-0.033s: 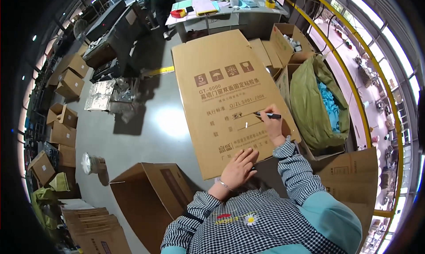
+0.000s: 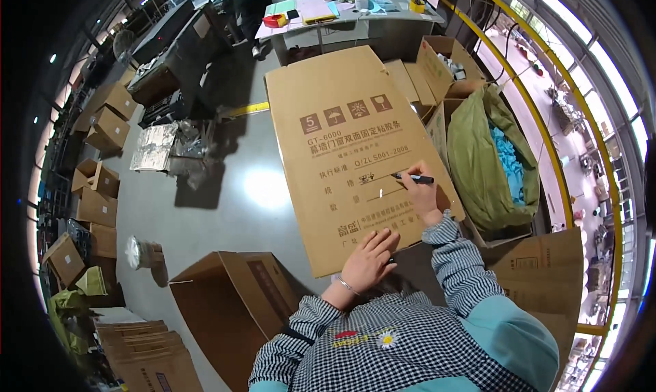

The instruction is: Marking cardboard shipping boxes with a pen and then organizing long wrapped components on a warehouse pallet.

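A large flat cardboard carton (image 2: 335, 84) with dark brown print lies before me. My right hand (image 2: 422, 190) is closed around a black marker pen (image 2: 422, 179), whose tip is at the carton's right-hand middle, beside a short line of black handwriting (image 2: 367, 178). Flat on the carton's near edge rests my left hand (image 2: 369, 262), its fingers stretched out and pressing on the board. A small dark thing (image 2: 391, 260) shows at its thumb side; I cannot tell whether the hand grips it.
An open cardboard box (image 2: 232, 289) stands at the near left. To the right, a box holds a green sack (image 2: 475, 166) with blue pieces inside. A cluttered table (image 2: 389, 26) and a standing person (image 2: 247, 12) are at the back. Folded cartons (image 2: 147, 351) stand at the lower left.
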